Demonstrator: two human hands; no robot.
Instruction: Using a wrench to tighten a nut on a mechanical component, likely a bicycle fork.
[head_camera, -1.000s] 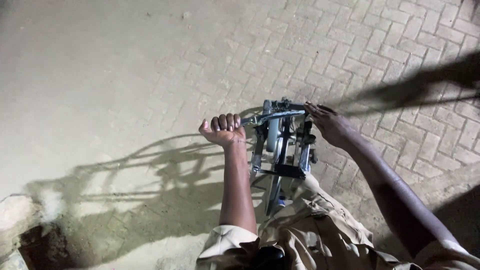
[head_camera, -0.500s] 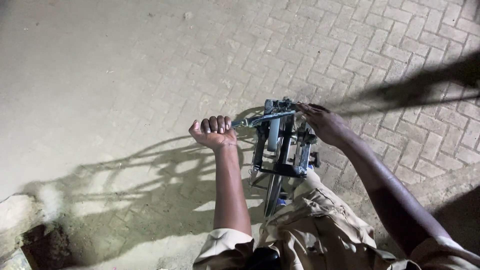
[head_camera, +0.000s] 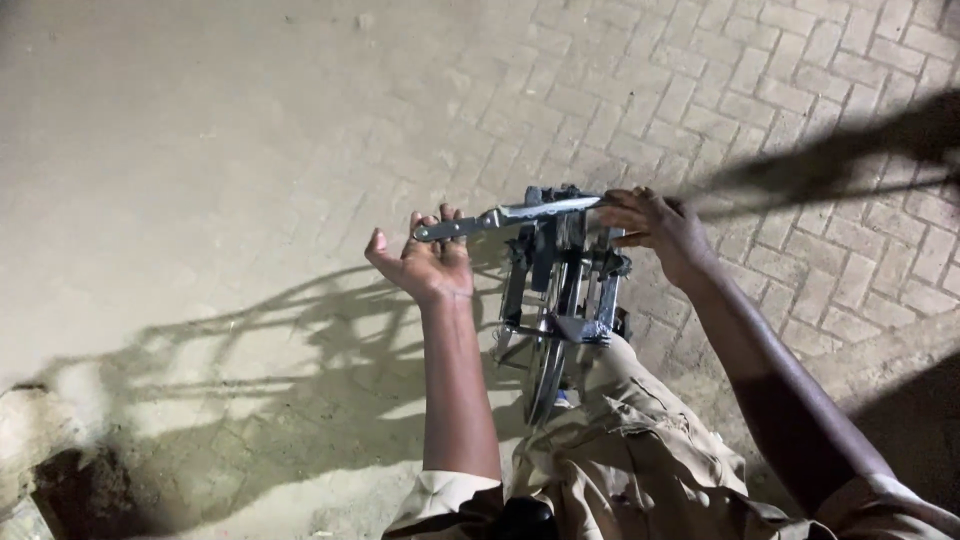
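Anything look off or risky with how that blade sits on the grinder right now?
Yes: the knife lies across the top of the metal sharpening frame, yet the left hand is open-palmed, handle resting on the fingertips. Only the right hand presses the blade end.

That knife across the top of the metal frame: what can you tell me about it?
The knife is long, slim and silvery, apparently all metal, with a narrow pointed blade. It lies nearly level across the top of the dark metal frame, tip to the right. The left hand, palm up and open, supports its handle end; the right hand rests at the blade end. Brick paving lies below.
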